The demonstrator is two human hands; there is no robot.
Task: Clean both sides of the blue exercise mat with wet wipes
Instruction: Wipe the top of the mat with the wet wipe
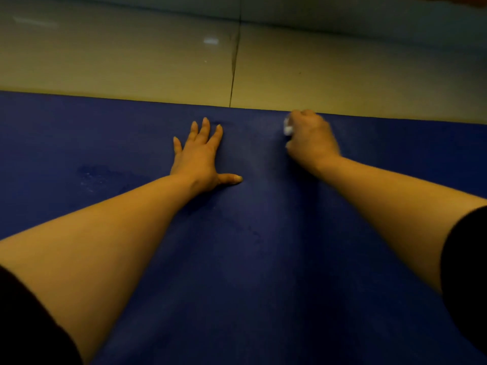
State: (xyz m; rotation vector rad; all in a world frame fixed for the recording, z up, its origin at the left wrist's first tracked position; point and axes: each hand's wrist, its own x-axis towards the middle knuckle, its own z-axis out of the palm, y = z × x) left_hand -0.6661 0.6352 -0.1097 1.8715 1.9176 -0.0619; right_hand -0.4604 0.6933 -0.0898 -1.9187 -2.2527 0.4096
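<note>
Nearest the camera, two dark sleeves [466,272] frame the bottom corners, one at each side, and a bare forearm reaches forward from each over the blue exercise mat [250,259]. The mat lies flat on the floor and fills the whole lower part of the view, from left edge to right edge. A patch of pale, scuffed or damp-looking marks [91,176] shows on its surface to the left of the left forearm.

Farther out, the left hand [200,159] lies palm down on the mat, fingers straight and spread, thumb stretched out to the right, holding nothing. The right hand [311,138] sits well apart from it, just short of the mat's far edge, with its fingers curled round a small white wad, probably a wet wipe [287,129], of which only a bit shows at the knuckle side. This hand is blurred, so how the wipe meets the mat cannot be told.

Beyond the mat's far edge lies the pale glossy tiled floor [131,61], with a dark grout line [234,64] running away from the mat.
</note>
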